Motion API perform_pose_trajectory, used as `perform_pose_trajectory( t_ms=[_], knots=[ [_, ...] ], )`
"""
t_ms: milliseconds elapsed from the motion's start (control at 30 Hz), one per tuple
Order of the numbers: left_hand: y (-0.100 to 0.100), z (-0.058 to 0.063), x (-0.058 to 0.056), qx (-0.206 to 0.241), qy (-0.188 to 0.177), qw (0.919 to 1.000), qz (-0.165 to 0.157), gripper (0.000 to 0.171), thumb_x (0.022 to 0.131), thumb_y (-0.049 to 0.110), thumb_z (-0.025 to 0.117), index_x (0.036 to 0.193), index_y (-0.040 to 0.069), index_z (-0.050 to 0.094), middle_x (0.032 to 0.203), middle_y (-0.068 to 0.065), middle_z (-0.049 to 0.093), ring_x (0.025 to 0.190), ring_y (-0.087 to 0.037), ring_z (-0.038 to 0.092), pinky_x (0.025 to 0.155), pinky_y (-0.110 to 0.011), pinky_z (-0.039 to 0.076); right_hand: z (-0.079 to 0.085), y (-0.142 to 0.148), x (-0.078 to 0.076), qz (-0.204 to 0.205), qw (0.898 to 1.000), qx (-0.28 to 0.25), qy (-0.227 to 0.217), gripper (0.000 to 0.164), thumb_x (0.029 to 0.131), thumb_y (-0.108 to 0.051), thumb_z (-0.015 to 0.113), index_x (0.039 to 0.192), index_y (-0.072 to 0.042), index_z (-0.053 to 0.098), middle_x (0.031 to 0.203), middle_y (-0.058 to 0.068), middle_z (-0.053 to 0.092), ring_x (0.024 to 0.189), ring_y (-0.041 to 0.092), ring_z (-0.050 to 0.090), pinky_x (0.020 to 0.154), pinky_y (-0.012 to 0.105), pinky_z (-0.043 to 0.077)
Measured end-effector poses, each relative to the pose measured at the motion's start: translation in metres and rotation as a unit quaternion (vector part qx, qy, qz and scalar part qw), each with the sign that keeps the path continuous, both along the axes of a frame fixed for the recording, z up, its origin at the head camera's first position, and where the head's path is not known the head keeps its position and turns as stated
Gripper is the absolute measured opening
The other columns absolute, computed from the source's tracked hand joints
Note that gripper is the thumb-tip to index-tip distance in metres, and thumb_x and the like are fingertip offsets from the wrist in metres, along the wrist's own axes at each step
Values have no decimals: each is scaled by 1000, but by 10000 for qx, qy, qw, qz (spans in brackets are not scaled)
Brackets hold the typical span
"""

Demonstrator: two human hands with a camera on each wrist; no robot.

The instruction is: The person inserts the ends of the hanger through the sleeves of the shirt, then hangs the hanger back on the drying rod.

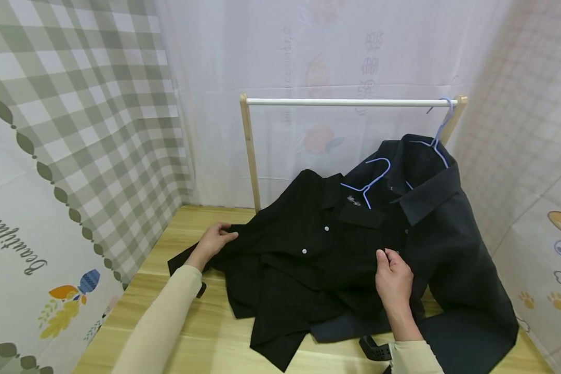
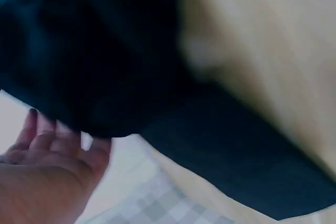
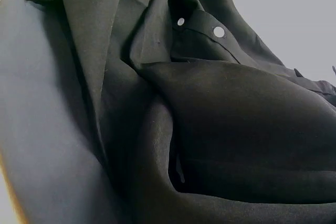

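Observation:
A black shirt point(image 1: 280, 244) with white buttons lies spread in front of the rack, a blue hanger point(image 1: 367, 188) showing in its neck opening. My left hand point(image 1: 213, 240) is at its sleeve, fingers and thumb apart; in the left wrist view the fingers reach along the edge of the dark cloth point(image 2: 105, 77). My right hand point(image 1: 395, 279) pinches the shirt's front on the other side between thumb and fingers. That hand is out of sight in the right wrist view, where black folds point(image 3: 252, 124) and two white buttons show.
A rack with a white rod point(image 1: 346, 103) and wooden posts stands at the back. At its right end a dark shirt point(image 1: 458, 234) hangs on another blue hanger point(image 1: 441, 127), partly behind the black one. Wood-grain tabletop point(image 1: 215, 332) lies beneath; a checked curtain point(image 1: 98, 93) borders the left.

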State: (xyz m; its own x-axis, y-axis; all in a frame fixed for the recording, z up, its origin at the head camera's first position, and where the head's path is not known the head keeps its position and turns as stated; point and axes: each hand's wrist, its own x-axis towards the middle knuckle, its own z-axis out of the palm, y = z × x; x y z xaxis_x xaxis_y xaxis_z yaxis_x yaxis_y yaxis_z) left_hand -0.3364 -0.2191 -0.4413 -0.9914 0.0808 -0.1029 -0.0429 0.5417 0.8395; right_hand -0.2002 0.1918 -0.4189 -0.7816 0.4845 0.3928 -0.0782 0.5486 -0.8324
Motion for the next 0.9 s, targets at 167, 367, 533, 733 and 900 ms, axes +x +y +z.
perform_pose_trajectory(
  t_ms=[167,367,533,733,900],
  knots=[
    [-12,-23,25,-1156,41,9933,-52,72,98,36,62,150,-4,33,150,-32,35,134,-50,37,106,-60,34,-2,2,2,-23,10000,-48,-57,31,103,-17,54,113,10,65,109,30,65,103,46,58,89,54,42],
    [-21,-42,55,-1620,-104,9863,285,75,98,42,60,139,-17,40,142,-37,42,128,-52,43,103,-60,38,-4,4,1,-41,9999,-112,-55,32,103,-17,54,114,11,65,109,31,65,102,45,58,89,54,42],
    [-19,-47,62,-803,65,9961,350,33,100,25,61,106,-8,62,106,-28,62,100,-43,59,88,-48,48,-5,4,1,-34,9998,-173,-76,32,104,-17,53,114,11,64,111,31,64,105,46,58,91,55,42],
    [-40,-21,46,2302,-446,9699,661,29,105,29,52,112,2,57,101,0,60,86,-12,57,87,-34,45,-4,5,1,-166,9995,-220,-153,31,103,-17,53,112,10,65,112,30,64,105,45,57,91,55,42],
    [-74,16,26,1809,-745,9804,234,65,106,39,46,151,-4,28,148,-23,39,124,-30,49,104,-44,40,-6,7,0,-264,9992,-261,-136,29,103,-16,54,109,9,67,109,28,66,102,42,58,86,51,42]
  ],
)
